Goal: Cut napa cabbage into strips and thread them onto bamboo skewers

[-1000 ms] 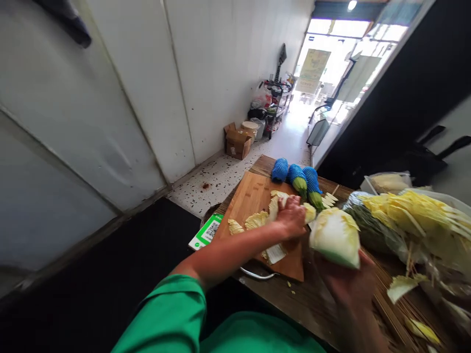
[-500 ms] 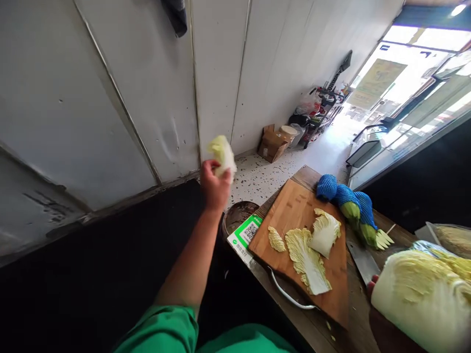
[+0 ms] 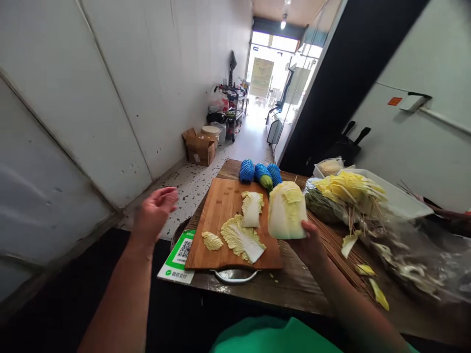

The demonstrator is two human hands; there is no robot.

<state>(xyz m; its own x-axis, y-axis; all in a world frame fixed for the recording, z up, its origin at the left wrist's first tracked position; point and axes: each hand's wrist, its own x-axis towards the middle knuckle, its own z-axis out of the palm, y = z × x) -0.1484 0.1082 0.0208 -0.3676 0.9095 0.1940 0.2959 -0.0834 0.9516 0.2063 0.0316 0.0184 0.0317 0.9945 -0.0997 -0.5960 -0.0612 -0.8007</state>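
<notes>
My left hand (image 3: 156, 212) is raised left of the cutting board over the floor, its fingers loosely stretched out and nothing visible in them. A cut head of napa cabbage (image 3: 287, 211) is in my right hand (image 3: 308, 240), which grips it from below and the right side, above the board's right edge. On the wooden cutting board (image 3: 217, 206) lie several loose cabbage leaves: a small piece (image 3: 212, 240), a wide leaf (image 3: 241, 239) and a pale upright one (image 3: 252, 208). The cleaver seen earlier beside the board is hidden now.
Green vegetables in blue foam nets (image 3: 262, 174) lie behind the board. Bamboo skewers (image 3: 333, 247) and skewered yellow leaves (image 3: 349, 189) are on the right, near a plastic bag (image 3: 415, 255). A QR code card (image 3: 180, 257) sits at the table's left edge. A cardboard box (image 3: 199, 147) stands on the floor.
The cabbage leaf in my left hand is gone from it, and that hand has come back lower and left in view. The view has turned right; the cabbage head is now over the board's edge.
</notes>
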